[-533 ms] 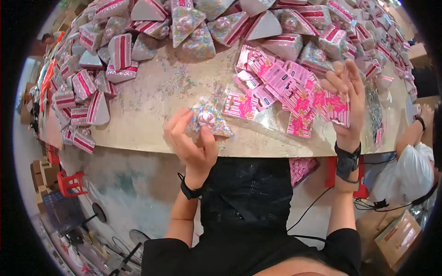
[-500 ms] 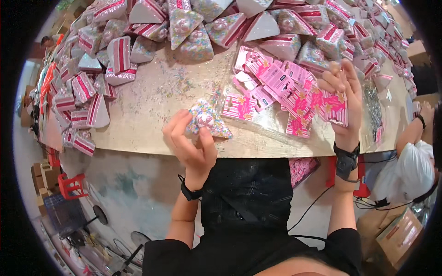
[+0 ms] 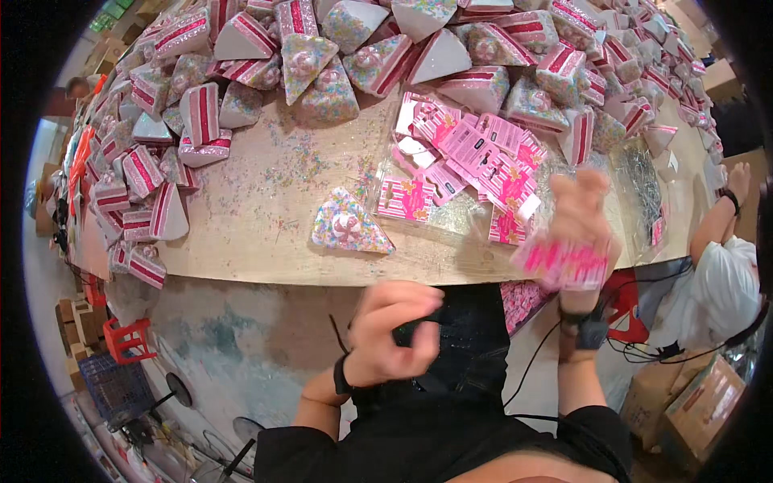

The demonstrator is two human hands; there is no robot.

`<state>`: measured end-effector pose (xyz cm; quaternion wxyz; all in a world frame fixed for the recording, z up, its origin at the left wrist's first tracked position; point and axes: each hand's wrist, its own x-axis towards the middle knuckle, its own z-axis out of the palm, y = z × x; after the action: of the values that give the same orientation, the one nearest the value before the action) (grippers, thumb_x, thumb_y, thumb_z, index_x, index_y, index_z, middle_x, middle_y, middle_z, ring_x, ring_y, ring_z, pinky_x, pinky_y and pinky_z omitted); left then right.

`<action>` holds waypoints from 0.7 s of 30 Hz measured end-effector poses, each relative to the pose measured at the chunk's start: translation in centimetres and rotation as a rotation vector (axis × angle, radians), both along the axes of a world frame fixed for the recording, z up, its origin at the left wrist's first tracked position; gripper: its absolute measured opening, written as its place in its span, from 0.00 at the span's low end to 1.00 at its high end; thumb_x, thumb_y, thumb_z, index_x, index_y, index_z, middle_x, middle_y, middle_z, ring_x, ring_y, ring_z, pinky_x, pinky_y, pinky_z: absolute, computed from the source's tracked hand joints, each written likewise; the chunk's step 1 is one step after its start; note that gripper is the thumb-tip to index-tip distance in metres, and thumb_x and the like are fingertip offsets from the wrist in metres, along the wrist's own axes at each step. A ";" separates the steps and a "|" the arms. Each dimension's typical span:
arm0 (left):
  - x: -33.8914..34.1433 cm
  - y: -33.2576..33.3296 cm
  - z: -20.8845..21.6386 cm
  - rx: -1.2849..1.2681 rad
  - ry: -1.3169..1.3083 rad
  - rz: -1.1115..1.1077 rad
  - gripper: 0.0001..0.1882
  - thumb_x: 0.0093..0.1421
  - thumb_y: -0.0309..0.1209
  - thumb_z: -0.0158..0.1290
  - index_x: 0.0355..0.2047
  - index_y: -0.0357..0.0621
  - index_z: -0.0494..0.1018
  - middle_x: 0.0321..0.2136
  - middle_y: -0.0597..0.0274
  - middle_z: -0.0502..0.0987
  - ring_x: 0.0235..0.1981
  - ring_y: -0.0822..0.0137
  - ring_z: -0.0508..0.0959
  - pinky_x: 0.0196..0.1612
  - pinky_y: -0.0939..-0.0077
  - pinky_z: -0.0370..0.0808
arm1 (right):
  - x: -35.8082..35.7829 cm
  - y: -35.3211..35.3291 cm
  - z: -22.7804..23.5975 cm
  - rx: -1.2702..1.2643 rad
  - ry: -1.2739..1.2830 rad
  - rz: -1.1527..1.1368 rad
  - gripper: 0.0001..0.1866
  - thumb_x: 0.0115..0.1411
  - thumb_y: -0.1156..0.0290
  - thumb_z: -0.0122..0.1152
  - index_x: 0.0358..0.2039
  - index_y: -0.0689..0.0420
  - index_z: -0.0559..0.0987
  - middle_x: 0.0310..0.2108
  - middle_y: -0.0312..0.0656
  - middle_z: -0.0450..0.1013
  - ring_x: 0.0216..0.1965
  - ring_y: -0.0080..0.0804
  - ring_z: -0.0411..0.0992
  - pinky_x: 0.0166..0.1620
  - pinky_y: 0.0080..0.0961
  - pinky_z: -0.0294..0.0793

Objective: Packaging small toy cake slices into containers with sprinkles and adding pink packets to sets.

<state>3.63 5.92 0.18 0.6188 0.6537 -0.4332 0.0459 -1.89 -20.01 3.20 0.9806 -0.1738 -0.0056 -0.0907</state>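
My left hand hangs in front of the table edge, above my lap. Its fingers are bent, with a gap between thumb and fingertips and nothing seen in it. Just beyond it, a fake cake slice with pastel sprinkles and a pink-and-white swirl lies on the table. My right hand, smeared by motion, is closed on some pink printed cards near the table edge. Left of that hand, a pile of pink hang-tag cards is spread over a clear plastic sheet.
Heaped cake slices line the far and left sides of the table. Loose sprinkles dot its top. A bundle of thin dark strands lies at the right. Another person's arm rests beyond. A red stool stands on the floor.
My left hand has let go of the cake slice and drawn back toward me. My right hand has come nearer the table edge with the cards.
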 end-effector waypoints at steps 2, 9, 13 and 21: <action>-1.5 -1.7 0.7 0.019 0.589 -0.334 0.18 0.55 0.23 0.60 0.45 0.39 0.67 0.40 0.57 0.75 0.35 0.67 0.77 0.36 0.75 0.74 | -2.0 3.1 0.2 -0.051 0.039 0.130 0.08 0.64 0.70 0.59 0.41 0.53 0.70 0.27 0.31 0.62 0.18 0.14 0.60 0.25 0.17 0.61; 0.5 -2.5 0.5 0.160 0.541 -0.896 0.08 0.67 0.29 0.49 0.36 0.35 0.72 0.26 0.57 0.75 0.25 0.63 0.76 0.30 0.70 0.71 | -4.1 5.2 0.1 0.276 -0.140 0.240 0.09 0.60 0.83 0.58 0.36 0.57 0.69 0.29 0.36 0.64 0.16 0.16 0.61 0.22 0.18 0.59; 2.8 -0.8 1.8 0.284 0.527 -0.682 0.05 0.62 0.26 0.53 0.35 0.36 0.74 0.27 0.57 0.76 0.29 0.58 0.78 0.34 0.68 0.72 | -5.7 1.4 -0.1 0.305 -0.457 0.116 0.11 0.59 0.86 0.57 0.37 0.56 0.68 0.34 0.41 0.68 0.20 0.22 0.71 0.25 0.21 0.65; 2.9 -5.7 2.5 0.337 -0.287 0.125 0.36 0.54 0.31 0.64 0.61 0.41 0.62 0.62 0.37 0.62 0.63 0.38 0.63 0.61 0.48 0.63 | -6.9 4.1 -0.1 -0.795 0.315 -0.110 0.13 0.55 0.86 0.64 0.38 0.67 0.70 0.23 0.48 0.75 0.28 0.30 0.77 0.30 0.22 0.77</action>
<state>6.53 0.25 2.64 0.4288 0.7601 -0.4771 0.1034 -8.82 -15.96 3.14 0.8200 -0.5496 0.1192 -0.1062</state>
